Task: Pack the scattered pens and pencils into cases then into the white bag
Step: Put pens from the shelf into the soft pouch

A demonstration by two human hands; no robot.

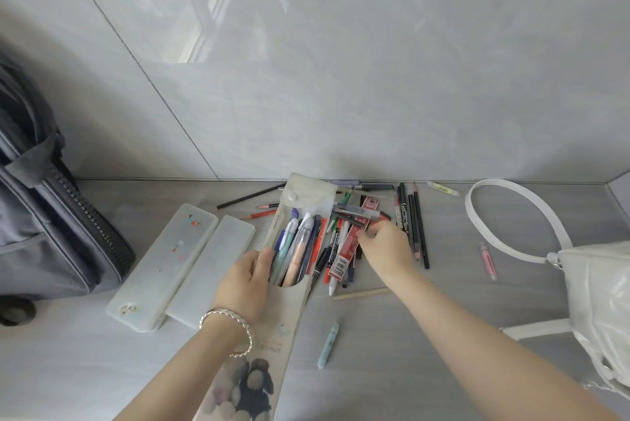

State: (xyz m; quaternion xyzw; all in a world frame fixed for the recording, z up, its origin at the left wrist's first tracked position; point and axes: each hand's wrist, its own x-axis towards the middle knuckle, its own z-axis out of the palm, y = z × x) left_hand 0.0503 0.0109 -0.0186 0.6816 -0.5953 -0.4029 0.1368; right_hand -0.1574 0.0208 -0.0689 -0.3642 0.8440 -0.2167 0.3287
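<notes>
A beige pouch case with a snap flap lies open in the middle, several pens sticking out of its mouth. My left hand grips the pouch at its opening, thumb on the pens. My right hand reaches into the pile of scattered pens and pencils and pinches items there, beside a red packet. A translucent hard case lies open at the left. The white bag sits at the right, its strap looping toward the wall.
A dark grey backpack stands at the far left. Loose items lie apart: a pale blue pen near the front, a pink highlighter, a yellow-green highlighter by the wall, a wooden pencil. A tiled wall closes the back.
</notes>
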